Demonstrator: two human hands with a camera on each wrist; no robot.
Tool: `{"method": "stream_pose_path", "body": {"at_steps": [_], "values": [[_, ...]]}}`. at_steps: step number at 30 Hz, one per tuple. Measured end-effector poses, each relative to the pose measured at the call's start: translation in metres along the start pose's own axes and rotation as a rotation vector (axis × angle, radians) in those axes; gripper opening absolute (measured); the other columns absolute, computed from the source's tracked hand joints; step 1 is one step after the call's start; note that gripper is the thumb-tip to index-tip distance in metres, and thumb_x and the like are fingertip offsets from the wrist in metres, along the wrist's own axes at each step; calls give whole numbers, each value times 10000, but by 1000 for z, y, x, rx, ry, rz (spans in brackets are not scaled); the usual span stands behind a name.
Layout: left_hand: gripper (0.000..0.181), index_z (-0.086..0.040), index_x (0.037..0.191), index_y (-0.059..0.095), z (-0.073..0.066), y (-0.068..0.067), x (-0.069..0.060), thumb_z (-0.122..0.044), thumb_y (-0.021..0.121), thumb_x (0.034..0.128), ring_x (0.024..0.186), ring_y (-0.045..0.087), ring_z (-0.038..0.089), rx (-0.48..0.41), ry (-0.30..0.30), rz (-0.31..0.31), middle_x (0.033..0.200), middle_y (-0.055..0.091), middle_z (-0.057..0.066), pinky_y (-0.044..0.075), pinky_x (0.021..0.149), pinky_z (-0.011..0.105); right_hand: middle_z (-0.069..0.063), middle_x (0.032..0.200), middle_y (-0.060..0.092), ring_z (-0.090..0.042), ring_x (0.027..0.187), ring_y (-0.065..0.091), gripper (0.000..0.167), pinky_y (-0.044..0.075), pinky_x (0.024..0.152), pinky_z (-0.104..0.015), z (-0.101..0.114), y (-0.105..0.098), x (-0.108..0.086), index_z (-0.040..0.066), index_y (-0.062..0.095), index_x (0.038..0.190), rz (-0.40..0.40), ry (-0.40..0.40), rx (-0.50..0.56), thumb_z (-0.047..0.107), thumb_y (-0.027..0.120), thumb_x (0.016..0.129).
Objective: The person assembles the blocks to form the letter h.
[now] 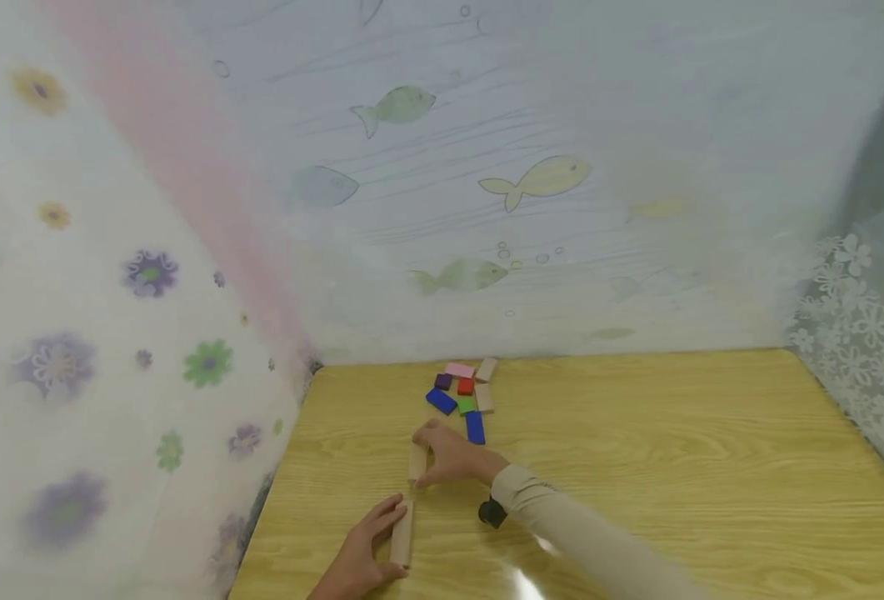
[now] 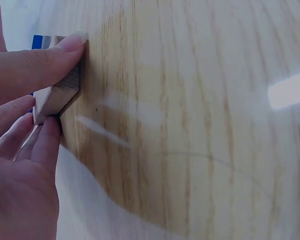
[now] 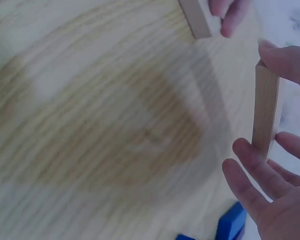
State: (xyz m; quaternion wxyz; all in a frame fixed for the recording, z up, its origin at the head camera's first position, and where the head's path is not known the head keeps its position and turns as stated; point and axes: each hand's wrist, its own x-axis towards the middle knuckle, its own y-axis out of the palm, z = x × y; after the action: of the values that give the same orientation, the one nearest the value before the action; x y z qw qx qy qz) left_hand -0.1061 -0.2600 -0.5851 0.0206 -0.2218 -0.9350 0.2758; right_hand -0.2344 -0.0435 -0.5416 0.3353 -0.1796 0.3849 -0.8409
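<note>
From here, the left hand (image 1: 361, 550) grips the near wooden block (image 1: 403, 535) and the right hand (image 1: 452, 456) the farther block (image 1: 417, 465), each by its ends, seemingly for steadiness.

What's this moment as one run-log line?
left hand: grips plain wooden block | right hand: grips second plain block | other blocks: clustered on table, nearer right hand

Two blocks (image 1: 402, 535) before a block cluster (image 1: 466, 387) on the table (image 1: 636, 450)
</note>
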Motion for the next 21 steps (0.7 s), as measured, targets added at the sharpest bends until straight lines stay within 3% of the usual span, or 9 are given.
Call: {"method": "stream_pose_path", "body": {"at_steps": [9,21], "values": [[828,-15,1396,444,-5,0,-2,-180,841,687,1360,282,384,34,-45,-15,1505,299,111,327,1055,456,-82,1249,487,-142,1077,504,744,448,923,-254,1,17,7,2,526,1290,46,36,6,398,810,727],[807,12,1378,454,-4,3,-3,-161,841,691,1323,345,385,33,-12,-56,1466,311,140,359,1051,399,-96,1303,440,-183,1136,494,719,455,936,-283,6,35,11,23,501,1316,58,70,18,379,792,763]]}}
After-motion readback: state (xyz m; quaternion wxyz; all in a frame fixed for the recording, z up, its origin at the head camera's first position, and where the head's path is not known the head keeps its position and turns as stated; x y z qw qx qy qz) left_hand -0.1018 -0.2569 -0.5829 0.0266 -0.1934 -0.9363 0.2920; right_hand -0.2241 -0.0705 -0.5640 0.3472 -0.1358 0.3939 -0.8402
